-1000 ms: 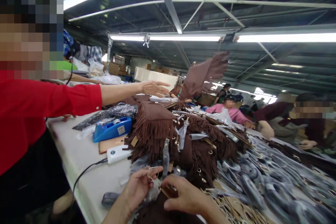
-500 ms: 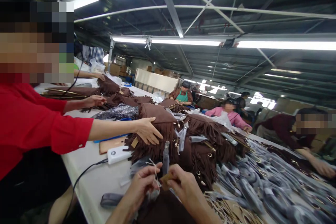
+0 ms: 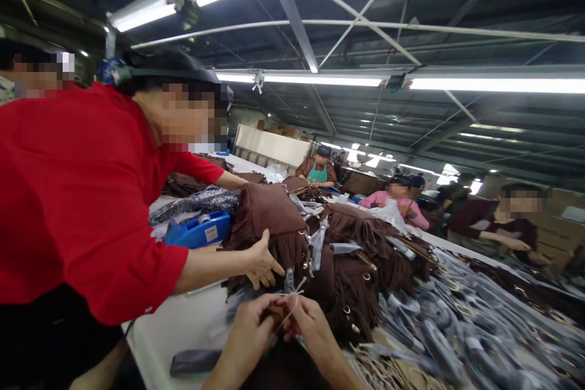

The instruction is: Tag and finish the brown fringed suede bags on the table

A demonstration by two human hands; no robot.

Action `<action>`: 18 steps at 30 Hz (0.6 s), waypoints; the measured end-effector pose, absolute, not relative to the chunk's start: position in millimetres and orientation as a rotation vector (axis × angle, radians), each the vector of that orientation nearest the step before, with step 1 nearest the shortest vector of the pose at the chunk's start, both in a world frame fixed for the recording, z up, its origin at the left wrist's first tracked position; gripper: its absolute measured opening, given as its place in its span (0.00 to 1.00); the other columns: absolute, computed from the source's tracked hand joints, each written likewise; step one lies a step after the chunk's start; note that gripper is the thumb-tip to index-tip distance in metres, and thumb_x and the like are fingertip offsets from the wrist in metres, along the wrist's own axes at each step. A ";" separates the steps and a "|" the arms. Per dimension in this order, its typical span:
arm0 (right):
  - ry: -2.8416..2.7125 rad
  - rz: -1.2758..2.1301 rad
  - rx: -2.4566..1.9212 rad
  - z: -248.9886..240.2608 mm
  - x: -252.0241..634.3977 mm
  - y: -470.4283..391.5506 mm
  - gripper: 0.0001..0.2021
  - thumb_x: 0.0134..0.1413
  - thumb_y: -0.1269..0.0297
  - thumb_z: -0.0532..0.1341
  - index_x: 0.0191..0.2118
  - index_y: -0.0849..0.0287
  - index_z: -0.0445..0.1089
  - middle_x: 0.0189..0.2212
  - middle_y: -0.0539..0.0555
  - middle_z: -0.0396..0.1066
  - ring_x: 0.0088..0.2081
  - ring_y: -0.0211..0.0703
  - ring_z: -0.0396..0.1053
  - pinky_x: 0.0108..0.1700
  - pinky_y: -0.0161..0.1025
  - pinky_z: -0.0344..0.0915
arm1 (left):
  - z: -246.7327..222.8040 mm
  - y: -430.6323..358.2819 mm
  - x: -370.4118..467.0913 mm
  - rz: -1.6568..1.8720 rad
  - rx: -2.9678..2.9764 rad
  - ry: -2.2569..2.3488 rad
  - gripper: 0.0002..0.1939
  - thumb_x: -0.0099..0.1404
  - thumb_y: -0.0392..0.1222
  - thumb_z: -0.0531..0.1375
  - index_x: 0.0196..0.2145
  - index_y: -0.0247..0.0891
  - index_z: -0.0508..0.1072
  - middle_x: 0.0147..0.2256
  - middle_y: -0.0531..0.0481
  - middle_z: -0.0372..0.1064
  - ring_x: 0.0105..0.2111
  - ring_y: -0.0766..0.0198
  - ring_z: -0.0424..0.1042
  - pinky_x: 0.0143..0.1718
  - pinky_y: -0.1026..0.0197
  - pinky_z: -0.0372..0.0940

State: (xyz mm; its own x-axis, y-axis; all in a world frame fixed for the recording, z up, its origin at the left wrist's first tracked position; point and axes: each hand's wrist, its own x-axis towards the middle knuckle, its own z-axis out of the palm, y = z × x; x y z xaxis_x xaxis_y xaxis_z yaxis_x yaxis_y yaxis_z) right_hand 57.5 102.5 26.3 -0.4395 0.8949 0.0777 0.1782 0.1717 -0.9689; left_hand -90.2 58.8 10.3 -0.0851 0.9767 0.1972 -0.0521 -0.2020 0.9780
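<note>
My left hand (image 3: 250, 332) is closed around a small tan tag (image 3: 274, 312), mostly hidden by the fingers. Close beside it, my right hand (image 3: 313, 326) pinches a thin white string (image 3: 297, 294) whose ends stick up above the fingertips. Both hands nearly touch, above a dark brown bag (image 3: 286, 365) at the bottom of the view. Just beyond them, a co-worker in a red shirt (image 3: 86, 195) leans in, with a hand (image 3: 262, 262) against a fringed brown bag (image 3: 274, 210) on the pile.
Plastic-wrapped grey straps (image 3: 452, 323) cover the table's right side. Loose tan tags with strings (image 3: 402, 365) lie at the front right. A blue tape dispenser (image 3: 198, 228) stands at left, and a grey wrapped strap (image 3: 194, 362) lies near the edge. Other people sit across the table.
The tag has passed from my right hand to my left, and the string from left to right. The co-worker in red has leaned farther over the table, reaching around the fringed bag.
</note>
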 end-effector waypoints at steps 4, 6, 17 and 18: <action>-1.416 1.238 -1.167 -1.5 81.3 108.9 0.32 0.46 0.27 0.53 0.29 0.58 0.65 0.21 0.47 0.60 0.20 0.37 0.58 0.20 0.34 0.57 | -6.4 62.2 -91.9 1.538 0.958 1.167 0.16 0.51 0.52 0.63 0.28 0.35 0.74 0.16 0.51 0.69 0.15 0.66 0.63 0.16 0.68 0.44; -1.505 1.089 -1.220 -8.8 93.5 106.0 0.29 0.47 0.31 0.55 0.28 0.56 0.64 0.22 0.47 0.61 0.21 0.39 0.61 0.21 0.35 0.57 | -6.8 63.2 -91.9 1.593 0.948 1.158 0.18 0.50 0.55 0.64 0.26 0.35 0.73 0.12 0.56 0.62 0.12 0.70 0.55 0.16 0.69 0.43; -2.291 0.659 -1.526 2.2 96.1 63.2 0.30 0.45 0.55 0.65 0.56 0.58 0.66 0.48 0.63 0.74 0.49 0.59 0.70 0.49 0.45 0.63 | 57.4 41.8 -112.1 1.961 0.980 1.081 0.13 0.52 0.50 0.66 0.31 0.38 0.76 0.19 0.54 0.70 0.18 0.68 0.64 0.20 0.68 0.55; -2.288 0.635 -1.580 4.6 95.8 63.0 0.32 0.44 0.55 0.66 0.57 0.59 0.65 0.45 0.63 0.75 0.47 0.60 0.71 0.47 0.45 0.63 | 60.0 34.5 -114.8 2.017 0.991 1.089 0.12 0.52 0.49 0.67 0.31 0.38 0.77 0.22 0.52 0.73 0.19 0.67 0.65 0.20 0.68 0.57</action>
